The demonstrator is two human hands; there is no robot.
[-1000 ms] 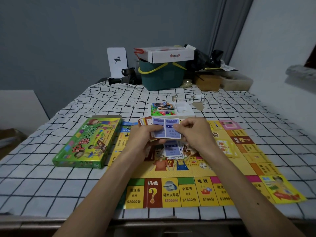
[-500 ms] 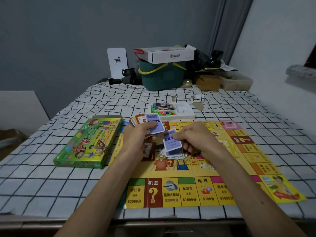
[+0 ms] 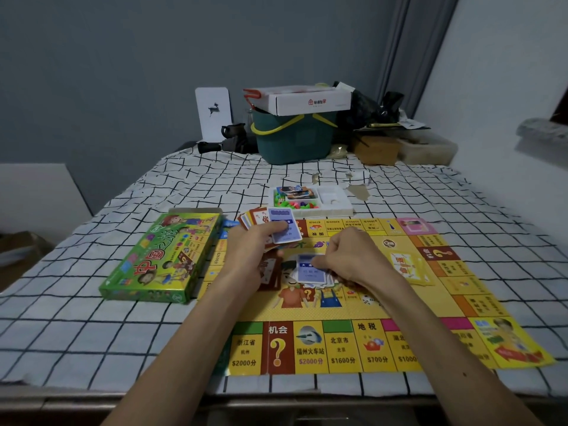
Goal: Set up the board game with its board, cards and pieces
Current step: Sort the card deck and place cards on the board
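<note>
A fan of cards [image 3: 270, 224] sits in the left hand [image 3: 246, 253], thumb clamped across the front one, fingers curled behind. Just below, a blue card [image 3: 309, 270] tops a small pile at the centre of the board [image 3: 338, 342]. The curled fingers of the right hand [image 3: 353, 256] pinch its right edge. The box [image 3: 159, 259] lies left of the board and the tray [image 3: 325, 207] beyond it.

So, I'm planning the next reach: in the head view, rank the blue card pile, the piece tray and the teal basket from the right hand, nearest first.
1. Card pile: middle of the board, touching the right hand.
2. Tray: just past the board's far edge.
3. Basket: farthest back, behind the tray.
</note>
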